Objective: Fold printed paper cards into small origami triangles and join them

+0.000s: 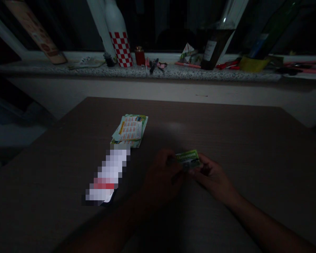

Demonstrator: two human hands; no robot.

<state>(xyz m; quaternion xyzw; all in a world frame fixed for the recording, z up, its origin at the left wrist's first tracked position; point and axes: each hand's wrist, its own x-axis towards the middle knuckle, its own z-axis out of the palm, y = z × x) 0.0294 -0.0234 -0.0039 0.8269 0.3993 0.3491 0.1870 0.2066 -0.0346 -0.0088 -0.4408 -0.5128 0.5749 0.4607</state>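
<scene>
A small green printed card [187, 157] is held low over the dark wooden table, between my two hands. My right hand [216, 177] pinches its right end between thumb and fingers. At the card's left end are the curled fingers of my left hand [163, 174], closed on it; deep shadow hides part of their grip. To the left lies a loose stack of similar printed cards [130, 130], the top one pale with rows of orange print. Just in front of the stack rests a phone [109, 172] with a lit screen, its content blurred out.
Beyond the table [213, 123], a speckled stone windowsill [173, 72] carries a white bottle with red checks [121, 42], a small red jar [139, 56], a dark labelled bottle [210, 51], a tall tube [39, 33] and assorted small items. The room is dim.
</scene>
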